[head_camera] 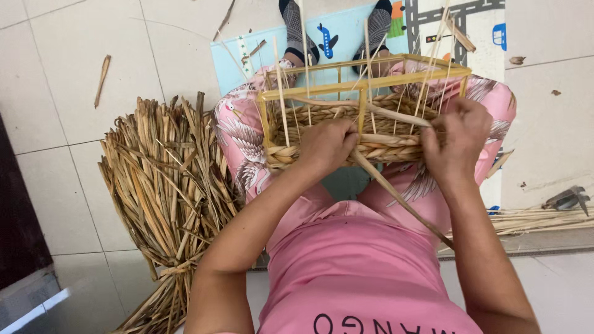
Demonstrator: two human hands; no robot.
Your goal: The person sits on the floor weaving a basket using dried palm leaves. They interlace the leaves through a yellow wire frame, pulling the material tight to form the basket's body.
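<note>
Right now, both hands work a half-woven basket (346,124) on the lap: left hand (328,145) curled tight on the braided rim, right hand (455,139) pinching a long flat strand (402,198). Left of the knees, a dried-reed bundle (167,192) crowds pale floor tiles (55,74); beyond, a blue play mat (337,37).

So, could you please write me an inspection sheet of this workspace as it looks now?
Surface: pale tiled floor; patterned play mat under the feet.
Job's things: half-woven basket on a yellow frame, resting on the lap; loose strand trailing down.
Clutter: bundle of dried straw on one side, more straw on the other, scraps on the floor.
Grippers: left hand and right hand both grip the braided weave.
Cables: nothing seen.
Surroundings: small metal tool on the floor; dark furniture edge.
</note>
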